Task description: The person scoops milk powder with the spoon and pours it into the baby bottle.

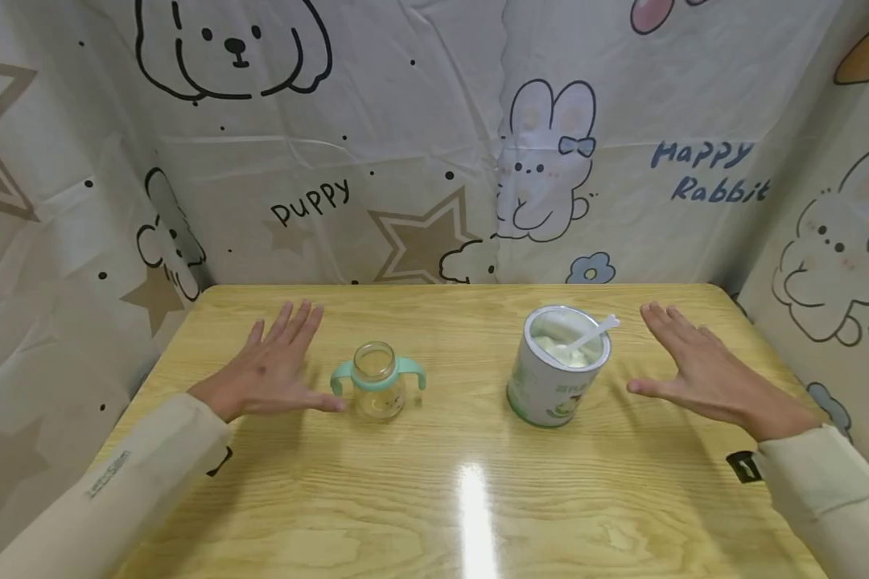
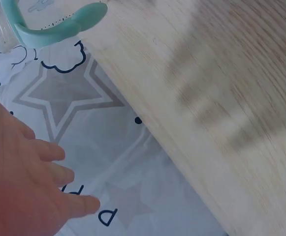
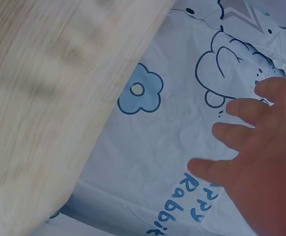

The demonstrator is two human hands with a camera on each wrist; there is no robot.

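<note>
The left hand (image 1: pixel 271 374), fingers spread, is beside a transparent amber-tinted bottle (image 1: pixel 380 399) with mint-green handles; whether they touch is unclear. The right hand (image 1: pixel 706 378), also spread, is near a white cylindrical can (image 1: pixel 539 390) holding pale powder (image 1: pixel 549 347) and a tilted white scoop (image 1: pixel 594 333). Bottle and can stand upright on the yellow wood-grain table (image 1: pixel 319 507).

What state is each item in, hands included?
Bottle: upright, uncapped, no contents visible.
Bottle handles: attached, one on each side.
Can: upright, lid off, pale contents inside.
Scoop: in the can, handle sticking out past the rim.
Left hand: open, holding nothing; thumb contact with bottle handle unclear.
Right hand: open, holding nothing.
</note>
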